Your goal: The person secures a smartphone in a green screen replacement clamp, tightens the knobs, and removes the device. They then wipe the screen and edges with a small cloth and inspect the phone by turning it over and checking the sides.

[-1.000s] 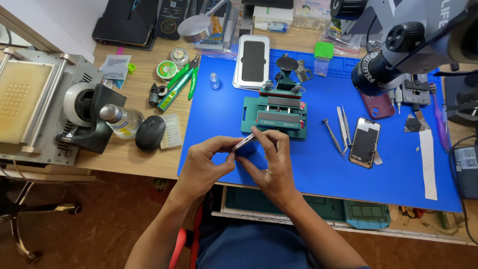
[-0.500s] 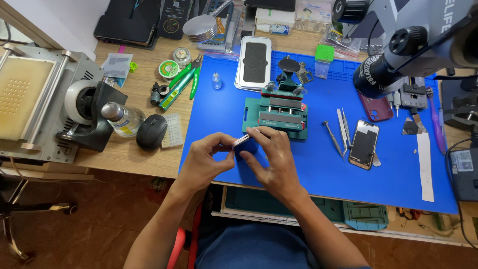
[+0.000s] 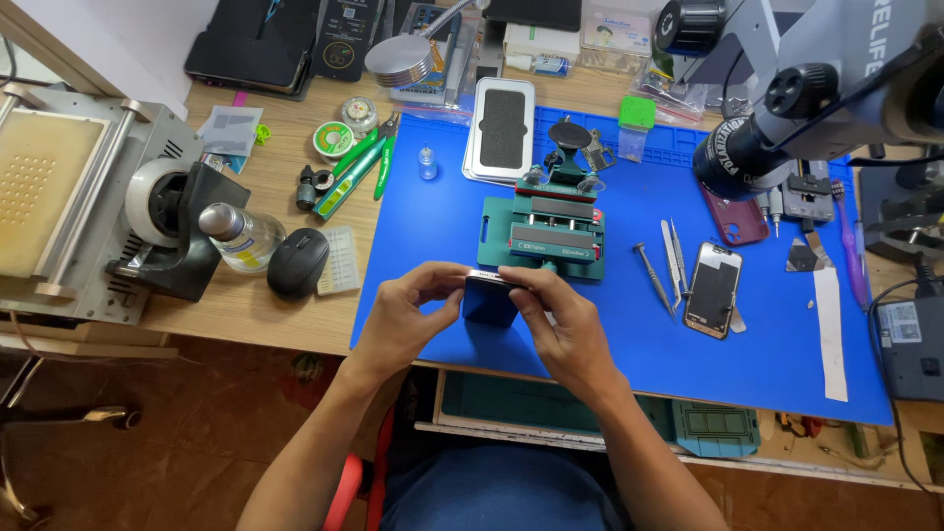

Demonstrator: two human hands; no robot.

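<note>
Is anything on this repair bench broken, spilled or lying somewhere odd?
Nothing is spilled. What stands out is a phone lying on the blue mat that looks opened or stripped, with its reddish case apart from it. Both hands, left and right, hold a dark blue phone on edge.

The smartphone (image 3: pixel 489 298) is being held on edge above the blue work mat (image 3: pixel 629 344), at the 6 o'clock side of the green holding fixture (image 3: pixel 544 236). Its dark blue back is facing the camera and its light metal frame edge is showing along the top. The body is sitting roughly level, slightly tilted.
</note>
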